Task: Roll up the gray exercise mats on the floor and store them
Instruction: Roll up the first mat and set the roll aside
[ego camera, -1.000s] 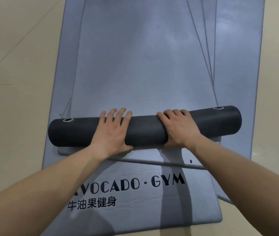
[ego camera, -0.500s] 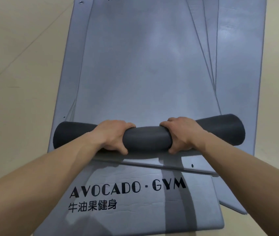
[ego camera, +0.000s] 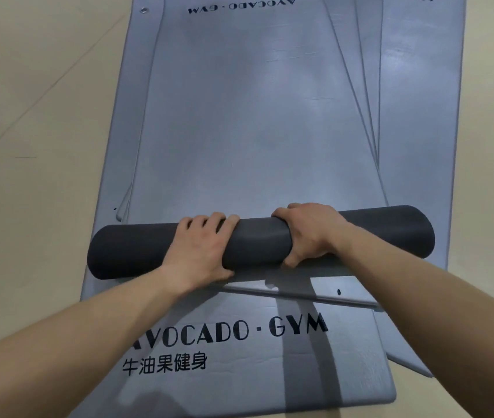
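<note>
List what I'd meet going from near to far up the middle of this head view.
AVOCADO · GYM print on the nearest mat → dark roll, gripped by the left hand and right hand → flat gray stretch of mat → upside-down print at the far end.

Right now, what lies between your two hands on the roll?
Only a bare stretch of the dark roll. Nothing else sits between the left hand and the right hand, and both grip it. The head view shows this.
</note>
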### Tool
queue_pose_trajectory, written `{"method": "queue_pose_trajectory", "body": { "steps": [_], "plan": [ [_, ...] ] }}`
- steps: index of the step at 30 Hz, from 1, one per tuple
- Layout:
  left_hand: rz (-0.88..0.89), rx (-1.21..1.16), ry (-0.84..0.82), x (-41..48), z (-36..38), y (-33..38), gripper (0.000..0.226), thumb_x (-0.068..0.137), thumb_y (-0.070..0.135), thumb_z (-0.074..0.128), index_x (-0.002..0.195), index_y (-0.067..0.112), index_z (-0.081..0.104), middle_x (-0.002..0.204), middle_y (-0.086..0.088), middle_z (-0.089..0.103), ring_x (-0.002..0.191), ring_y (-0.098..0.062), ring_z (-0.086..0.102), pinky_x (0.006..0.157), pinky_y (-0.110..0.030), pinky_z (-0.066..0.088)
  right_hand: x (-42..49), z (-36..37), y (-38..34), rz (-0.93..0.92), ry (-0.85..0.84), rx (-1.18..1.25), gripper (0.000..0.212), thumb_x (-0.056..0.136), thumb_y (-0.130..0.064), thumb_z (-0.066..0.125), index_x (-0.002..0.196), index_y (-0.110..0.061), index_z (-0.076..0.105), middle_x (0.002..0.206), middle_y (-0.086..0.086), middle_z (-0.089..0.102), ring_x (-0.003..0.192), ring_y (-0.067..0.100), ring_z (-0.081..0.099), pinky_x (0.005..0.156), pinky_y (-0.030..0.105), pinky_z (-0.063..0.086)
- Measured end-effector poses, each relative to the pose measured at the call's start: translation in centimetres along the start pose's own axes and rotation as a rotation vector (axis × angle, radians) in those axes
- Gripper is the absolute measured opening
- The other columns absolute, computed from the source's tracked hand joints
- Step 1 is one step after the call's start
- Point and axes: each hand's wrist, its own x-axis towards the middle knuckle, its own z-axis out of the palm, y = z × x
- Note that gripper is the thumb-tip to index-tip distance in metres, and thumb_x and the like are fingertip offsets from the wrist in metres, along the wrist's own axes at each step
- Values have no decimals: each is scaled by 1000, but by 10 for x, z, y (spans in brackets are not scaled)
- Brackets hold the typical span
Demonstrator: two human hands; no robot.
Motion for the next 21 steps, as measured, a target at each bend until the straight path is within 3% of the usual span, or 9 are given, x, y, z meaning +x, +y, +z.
{"method": "queue_pose_trajectory", "body": {
  "steps": [3,5,7,10,13,16,18,21],
  "plan": [
    [15,-67,-1,11,-3,-10,96,68,71,68,147,33,29,136,1,54,113,-26,58,100,-45,46,-10,27,-1,51,270,-191,104,63,-73,76,148,-30,35,136,2,52,123,31,53,110,52,39],
    [18,-176,-59,26,-17,-19,94,63,69,72,143,37,35,127,4,59,104,-25,61,91,-43,51,-19,54,2,77,442,-309,107,63,-57,85,149,-21,34,138,10,50,122,38,51,107,58,37],
    [3,-200,-103,31,-20,-20,98,61,68,76,144,36,36,128,4,59,107,-26,61,91,-43,52,-16,59,9,78,487,-351,102,63,-42,87,146,-18,33,133,13,52,115,40,54,100,59,41],
    [-46,-21,52,19,-9,-15,114,64,73,77,154,25,26,143,-4,48,123,-29,54,106,-46,43,-3,32,12,48,383,-302,89,70,-56,79,140,-28,33,125,5,58,105,33,60,93,50,46],
    [-51,76,106,15,-9,-17,109,67,70,78,151,25,26,139,-6,51,115,-30,57,99,-45,46,4,2,11,40,286,-223,81,69,-61,78,136,-35,39,110,-2,64,90,27,65,80,41,52],
    [-46,-31,1,24,-29,-23,93,65,66,78,141,31,37,125,2,58,98,-26,62,78,-39,50,-1,-13,8,58,170,-205,77,64,-60,81,129,-39,47,95,-6,64,82,24,63,72,37,51],
    [-4,-86,-134,23,-33,-24,91,60,68,78,137,35,41,118,6,61,98,-24,63,80,-39,53,-6,-18,8,36,45,-151,79,61,-64,83,129,-41,50,93,-9,61,84,21,59,73,35,47],
    [28,-153,-351,29,-35,-29,94,53,72,82,133,40,46,112,12,65,100,-20,62,85,-41,54,-13,-9,7,21,-16,-72,101,57,-72,82,145,-43,40,119,-9,63,108,21,58,93,40,49]
  ]
}}
